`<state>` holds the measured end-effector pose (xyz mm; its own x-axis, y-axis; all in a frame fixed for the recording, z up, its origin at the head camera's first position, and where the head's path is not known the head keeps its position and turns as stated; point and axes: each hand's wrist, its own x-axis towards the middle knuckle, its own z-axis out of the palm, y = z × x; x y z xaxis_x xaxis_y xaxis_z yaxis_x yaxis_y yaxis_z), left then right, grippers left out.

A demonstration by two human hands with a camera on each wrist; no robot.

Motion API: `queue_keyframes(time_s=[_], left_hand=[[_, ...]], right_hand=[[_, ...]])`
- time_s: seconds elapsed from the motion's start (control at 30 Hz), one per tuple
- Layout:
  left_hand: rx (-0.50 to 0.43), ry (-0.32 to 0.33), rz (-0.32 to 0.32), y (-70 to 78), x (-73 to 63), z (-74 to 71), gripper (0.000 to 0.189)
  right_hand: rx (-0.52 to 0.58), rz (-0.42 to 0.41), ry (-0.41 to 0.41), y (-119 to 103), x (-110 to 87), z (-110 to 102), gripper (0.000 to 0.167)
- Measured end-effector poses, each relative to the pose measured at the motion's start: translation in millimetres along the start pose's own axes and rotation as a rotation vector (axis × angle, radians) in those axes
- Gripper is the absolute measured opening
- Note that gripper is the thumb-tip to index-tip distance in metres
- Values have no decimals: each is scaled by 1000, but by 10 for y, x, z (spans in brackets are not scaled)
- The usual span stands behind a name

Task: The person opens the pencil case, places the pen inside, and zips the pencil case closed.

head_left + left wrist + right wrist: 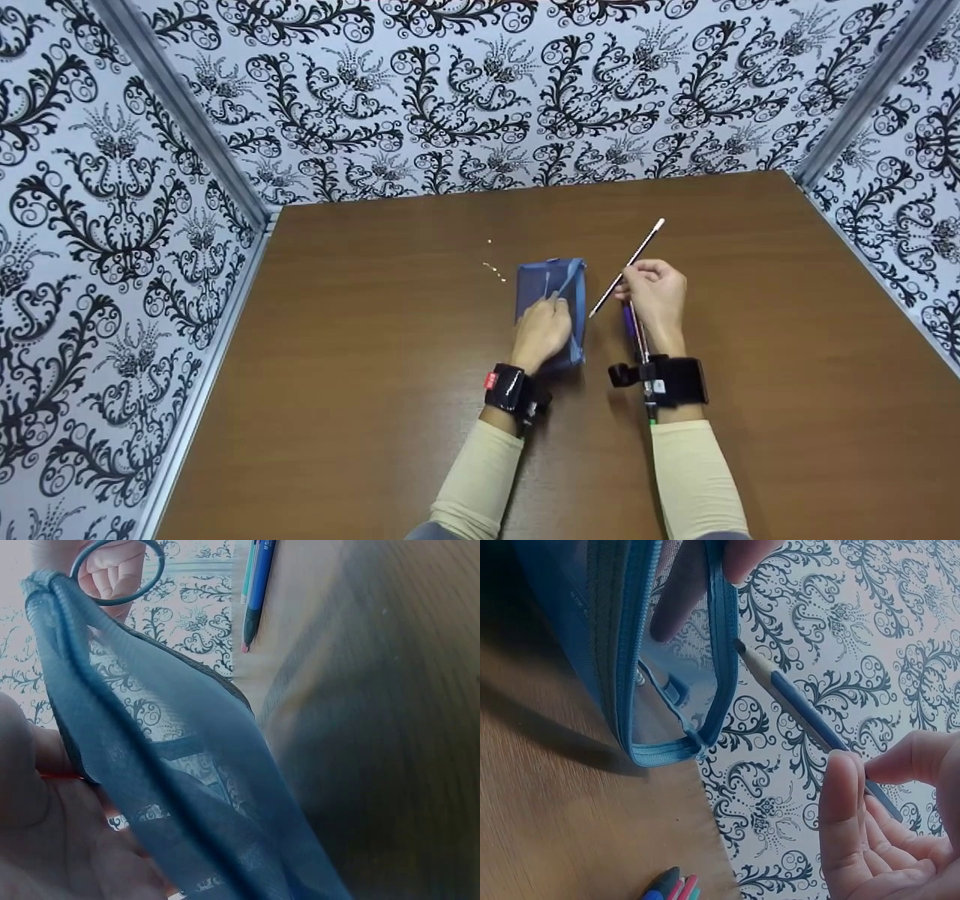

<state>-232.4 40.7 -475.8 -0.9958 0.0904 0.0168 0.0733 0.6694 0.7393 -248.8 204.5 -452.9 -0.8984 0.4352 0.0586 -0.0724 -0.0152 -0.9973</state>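
Observation:
A blue mesh zip pouch (531,285) is held by my left hand (544,330) near the middle of the table. Its zipped mouth gapes in the right wrist view, where a left finger (682,596) reaches inside the opening. Between thumb and fingertips, my right hand (660,296) pinches a dark pencil (646,241) with a white end. The pencil slants, its sharpened tip (740,646) lower and close to the pouch's rim (724,690). Whether the tip touches the rim I cannot tell. Beneath the right hand and wrist lie several pens (628,321), partly hidden.
Small pale specks (493,270) lie on the brown wooden table (360,337), left of the pouch. Patterned black-and-white walls (480,97) enclose the table at the back and sides. Each wrist wears a black strap (679,379) with a camera.

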Motion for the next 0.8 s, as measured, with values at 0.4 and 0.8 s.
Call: queue_keyframes(time_s=[0.4,0.8], left_hand=[[-20,-21,-11,6,-7,-8,47],[-29,-23,-2,-4,-9,-1,48]], right_hand=[[15,20,-5,10,18,-4,6],[-28,19,-29,15,12,-5,6]])
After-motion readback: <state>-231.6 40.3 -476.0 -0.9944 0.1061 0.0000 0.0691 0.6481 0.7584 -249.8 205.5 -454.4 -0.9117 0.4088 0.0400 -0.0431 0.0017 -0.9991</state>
